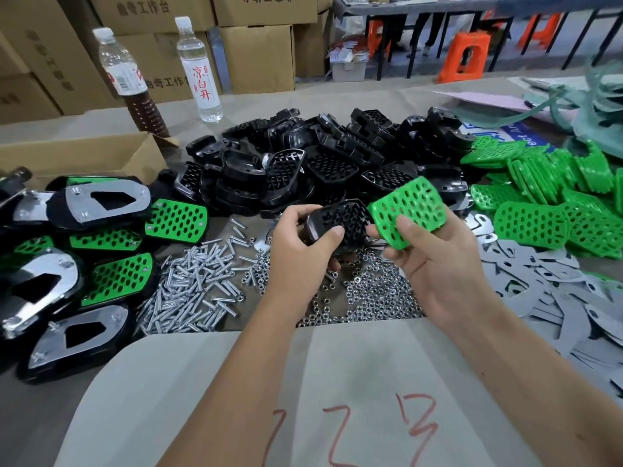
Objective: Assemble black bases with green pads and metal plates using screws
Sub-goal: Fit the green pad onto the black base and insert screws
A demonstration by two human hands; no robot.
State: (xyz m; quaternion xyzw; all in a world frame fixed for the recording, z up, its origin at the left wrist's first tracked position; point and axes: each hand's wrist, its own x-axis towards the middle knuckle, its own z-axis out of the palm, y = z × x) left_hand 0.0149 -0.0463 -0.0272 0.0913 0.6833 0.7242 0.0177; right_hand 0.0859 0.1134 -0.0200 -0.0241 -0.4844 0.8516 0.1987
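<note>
- At the far left, a heap of finished black oval bases fitted with green perforated pads and shiny metal plates (77, 254) runs off the picture's edge, so how many there are cannot be told; a dark object at the upper left edge is cut off and hard to make out.
- Behind the heap an open brown cardboard box (81, 156) sits on the worktop (337, 382); what it holds is hidden.
- Two clear plastic bottles (199, 69) stand upright further back, in front of stacked cardboard cartons (256, 59).
- A loose pile of silver screws (192, 288) lies beside a pile of small silver nuts (371, 294), which the hands partly cover.
- The left hand (296, 254) grips a black ribbed plastic base (340, 222) from its left end, thumb on top, fingers curled under and mostly hidden.
- The right hand (435, 261) pinches a green perforated plastic pad (411, 210), thumb on its face; the pad is tilted and its left edge meets the base's right edge.
- Both are held above the nuts, in front of a large mound of loose black bases (323, 156).
- To the right lie heaped green pads (556, 203) and flat grey metal plates (553, 298), cut off by the edge.
- The worktop is covered in pale sheeting with red scribbles; blurred orange plastic stools (467, 57) stand in the room behind.
</note>
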